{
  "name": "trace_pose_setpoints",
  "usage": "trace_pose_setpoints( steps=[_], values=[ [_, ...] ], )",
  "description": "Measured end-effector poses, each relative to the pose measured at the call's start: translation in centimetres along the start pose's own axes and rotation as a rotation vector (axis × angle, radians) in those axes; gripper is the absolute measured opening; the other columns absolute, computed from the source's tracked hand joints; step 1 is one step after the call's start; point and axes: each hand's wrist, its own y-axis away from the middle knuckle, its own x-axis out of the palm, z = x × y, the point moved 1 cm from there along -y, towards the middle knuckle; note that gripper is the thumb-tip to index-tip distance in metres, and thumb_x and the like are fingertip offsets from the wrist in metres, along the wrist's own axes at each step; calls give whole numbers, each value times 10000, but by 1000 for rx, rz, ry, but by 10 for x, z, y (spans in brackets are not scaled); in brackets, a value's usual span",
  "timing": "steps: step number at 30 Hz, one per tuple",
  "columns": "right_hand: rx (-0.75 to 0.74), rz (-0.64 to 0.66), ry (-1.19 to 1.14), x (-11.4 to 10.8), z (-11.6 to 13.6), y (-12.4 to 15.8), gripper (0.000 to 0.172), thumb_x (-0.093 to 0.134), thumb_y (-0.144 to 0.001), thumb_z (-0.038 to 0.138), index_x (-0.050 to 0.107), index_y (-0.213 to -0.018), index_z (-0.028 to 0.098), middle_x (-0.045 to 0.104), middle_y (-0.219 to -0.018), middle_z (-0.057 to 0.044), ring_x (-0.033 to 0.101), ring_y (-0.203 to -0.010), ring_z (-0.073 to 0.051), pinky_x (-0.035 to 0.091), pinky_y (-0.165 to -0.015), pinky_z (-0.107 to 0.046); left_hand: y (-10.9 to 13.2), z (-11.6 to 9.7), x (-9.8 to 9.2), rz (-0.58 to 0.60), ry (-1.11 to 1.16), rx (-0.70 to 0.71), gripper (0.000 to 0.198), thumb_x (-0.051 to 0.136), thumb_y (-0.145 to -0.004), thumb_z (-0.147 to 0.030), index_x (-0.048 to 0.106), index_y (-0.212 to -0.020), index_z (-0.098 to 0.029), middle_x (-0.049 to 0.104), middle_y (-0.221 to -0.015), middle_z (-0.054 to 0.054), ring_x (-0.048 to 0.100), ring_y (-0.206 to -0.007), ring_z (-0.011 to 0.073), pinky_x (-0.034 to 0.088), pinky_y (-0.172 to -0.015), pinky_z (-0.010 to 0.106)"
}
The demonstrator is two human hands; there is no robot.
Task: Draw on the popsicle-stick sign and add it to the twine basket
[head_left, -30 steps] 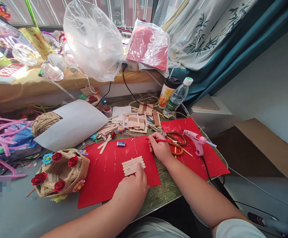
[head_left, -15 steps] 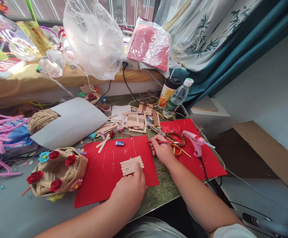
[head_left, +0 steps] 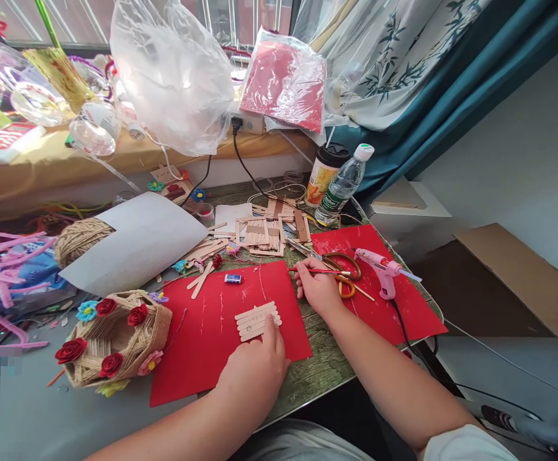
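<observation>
My left hand [head_left: 255, 368] rests on a red felt sheet [head_left: 202, 346], its thumb pressing the near edge of a small panel of glued popsicle sticks [head_left: 256, 319]. My right hand [head_left: 316, 289] lies at the sheet's right edge, fingers closed around a thin red pencil [head_left: 320, 271] that points right over the scissors [head_left: 336, 267]. A pink glue gun [head_left: 382, 271] stands on a second red sheet [head_left: 394, 314] just right of that hand.
A twine basket with paper flowers [head_left: 113, 337] sits left of the sheet. Loose sticks and stick panels [head_left: 264, 232], a cup [head_left: 324, 173], a water bottle [head_left: 345, 184] and a grey paper cone [head_left: 139, 240] lie beyond. The table's edge drops off at right.
Only the view has shifted slightly. Both hands keep their places, the left on the stick panel, the right holding the pencil.
</observation>
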Motion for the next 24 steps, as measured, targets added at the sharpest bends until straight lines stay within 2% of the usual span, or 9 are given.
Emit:
trace_pose_setpoints(
  steps=[8,13,15,18,21,24],
  values=[
    [-46,6,-5,-3,3,1,364,567,-948,600,582,-856,248,573,-666,33,461,-398,-102,346,-380,-249,1,-1,-4,-8,-26,11,567,492,-970,-386,540,-1467,-118,460,-1522,339,733,-633,224,594,-511,351],
    [-77,29,-17,-1,7,0,321,659,-900,546,660,-1016,246,668,-844,-7,583,-524,-128,481,-507,-275,1,-1,-4,-11,-44,25,573,484,-966,-392,555,-1450,-94,471,-1498,362,713,-593,227,561,-456,353],
    [-78,75,-24,4,9,1,326,674,-892,532,676,-1033,237,672,-826,-12,587,-542,-135,483,-525,-276,2,-2,-2,-33,-54,40,564,490,-961,-385,568,-1441,-100,483,-1501,341,715,-602,236,557,-449,355],
    [-36,158,-76,16,10,4,316,664,-899,544,640,-944,232,604,-668,26,539,-475,-129,422,-465,-259,2,-3,0,-65,-65,68,546,495,-959,-372,584,-1428,-108,487,-1518,306,725,-635,246,565,-453,358],
    [11,194,-89,25,10,8,355,662,-889,578,575,-856,235,598,-658,35,537,-454,-125,422,-447,-252,3,-2,0,-45,-53,80,534,475,-965,-358,589,-1427,-114,472,-1527,308,725,-625,256,555,-425,366],
    [-3,183,-33,28,9,12,375,604,-927,593,534,-815,242,580,-654,40,510,-441,-117,413,-436,-247,3,-2,-2,-32,-36,96,526,466,-961,-315,586,-1431,-111,471,-1522,316,728,-634,266,561,-423,380]
  ],
)
